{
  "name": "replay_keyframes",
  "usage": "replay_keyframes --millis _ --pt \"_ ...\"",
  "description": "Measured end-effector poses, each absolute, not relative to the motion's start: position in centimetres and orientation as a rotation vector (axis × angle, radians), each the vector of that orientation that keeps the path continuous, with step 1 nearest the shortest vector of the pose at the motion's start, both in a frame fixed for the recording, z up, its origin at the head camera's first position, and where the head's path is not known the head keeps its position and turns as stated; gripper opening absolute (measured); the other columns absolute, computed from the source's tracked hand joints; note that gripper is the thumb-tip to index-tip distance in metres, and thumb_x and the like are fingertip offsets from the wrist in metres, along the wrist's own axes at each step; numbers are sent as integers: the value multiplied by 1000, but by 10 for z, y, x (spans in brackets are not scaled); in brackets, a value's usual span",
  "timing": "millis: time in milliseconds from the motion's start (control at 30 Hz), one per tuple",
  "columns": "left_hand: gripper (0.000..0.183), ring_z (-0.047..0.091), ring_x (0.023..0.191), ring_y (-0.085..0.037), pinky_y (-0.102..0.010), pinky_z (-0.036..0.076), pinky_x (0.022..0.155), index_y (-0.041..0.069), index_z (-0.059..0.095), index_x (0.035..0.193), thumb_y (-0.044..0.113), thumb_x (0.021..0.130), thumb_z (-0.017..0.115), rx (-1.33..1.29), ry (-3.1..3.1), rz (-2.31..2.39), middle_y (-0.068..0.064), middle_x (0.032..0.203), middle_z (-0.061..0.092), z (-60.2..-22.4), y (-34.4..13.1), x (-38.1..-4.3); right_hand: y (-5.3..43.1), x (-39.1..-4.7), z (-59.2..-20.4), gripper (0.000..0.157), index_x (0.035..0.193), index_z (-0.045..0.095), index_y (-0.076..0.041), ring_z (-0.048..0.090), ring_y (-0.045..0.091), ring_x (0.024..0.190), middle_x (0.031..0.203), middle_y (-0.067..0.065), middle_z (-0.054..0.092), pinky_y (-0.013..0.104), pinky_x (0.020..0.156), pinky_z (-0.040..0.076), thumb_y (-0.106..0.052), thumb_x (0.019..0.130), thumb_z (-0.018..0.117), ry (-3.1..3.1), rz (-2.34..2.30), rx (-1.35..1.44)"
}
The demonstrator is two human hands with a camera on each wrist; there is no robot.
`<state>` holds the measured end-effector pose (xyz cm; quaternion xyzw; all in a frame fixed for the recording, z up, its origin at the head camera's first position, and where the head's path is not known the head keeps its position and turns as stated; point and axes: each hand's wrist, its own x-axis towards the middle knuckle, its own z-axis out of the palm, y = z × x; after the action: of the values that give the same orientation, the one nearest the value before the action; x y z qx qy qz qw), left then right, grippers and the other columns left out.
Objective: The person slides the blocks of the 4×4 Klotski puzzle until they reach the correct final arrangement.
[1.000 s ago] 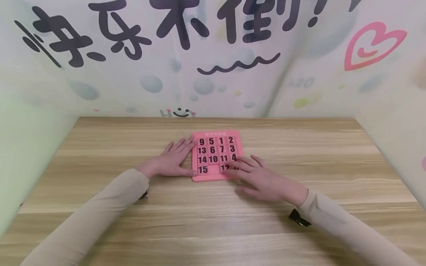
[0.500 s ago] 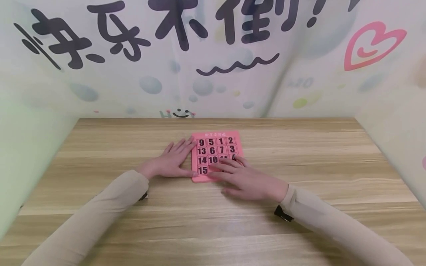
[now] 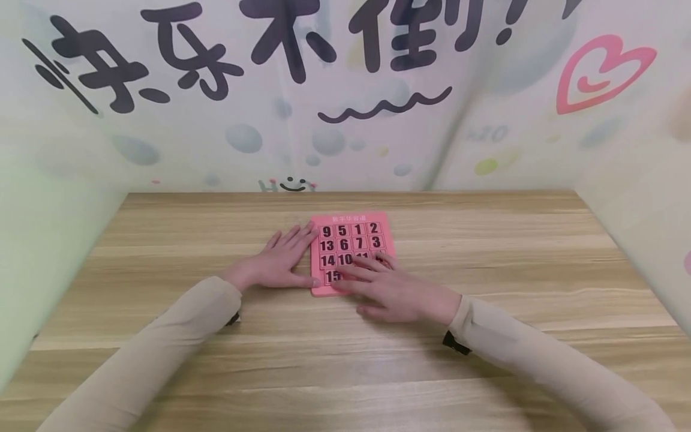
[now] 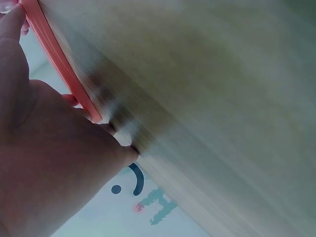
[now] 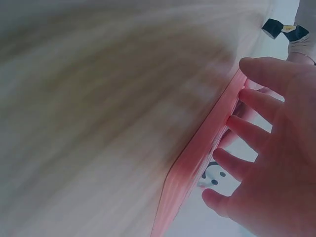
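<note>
Head view: against the frame half a second earlier, tile 15 (image 3: 333, 277) has shifted rightward in the near row of the board (image 3: 378, 218) and stands out of line with the column above. The right hand (image 3: 399, 291) has advanced leftward over the past second; the left hand (image 3: 276, 263) and the board hold their places. The board lies flat on the table (image 3: 345, 372), just right of the left hand, its titled end toward the wall (image 3: 356, 156) and its digits upright to the person. Owing to the slant of view, the long axis cannot be told. Left fingers are straight and spread along the board's left edge, thumb at the near-left corner. Right fingers are apart and extended, foremost tip at tile 15, covering the rest of the near row. Wood shows on all sides of the board, with a narrower band toward the wall.

Left wrist view: the board's edge runs diagonally down from the upper left; the thumb touches it near the top.

Right wrist view: the board's edge rises from lower centre to upper right. Fingers are separate and slightly bent over it; fingertip contact with tiles cannot be told here. A black strap (image 5: 272, 28) shows beyond.
</note>
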<state>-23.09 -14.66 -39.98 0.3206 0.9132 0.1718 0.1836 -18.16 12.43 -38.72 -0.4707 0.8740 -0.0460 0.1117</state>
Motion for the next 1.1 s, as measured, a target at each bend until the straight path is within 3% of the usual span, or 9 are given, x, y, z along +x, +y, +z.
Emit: replay_keyframes --millis 467,1100 --pt "101 -6 144 -37 -56 -8 112 1 4 154 52 89 62 891 2576 485 -16 159 -8 -397 -148 -231 150 -180 -389 54 148 41 -21 20 34 143 156 6 29 60 113 9 -34 98 54 2611 -194 -1372" --pt "101 -5 144 -38 -57 -7 112 1 5 154 52 89 62 893 2569 484 -16 159 -7 -397 -145 -230 129 -200 -390 55 149 39 -20 23 33 142 155 4 32 60 112 11 -35 98 54 2650 -271 -1367"
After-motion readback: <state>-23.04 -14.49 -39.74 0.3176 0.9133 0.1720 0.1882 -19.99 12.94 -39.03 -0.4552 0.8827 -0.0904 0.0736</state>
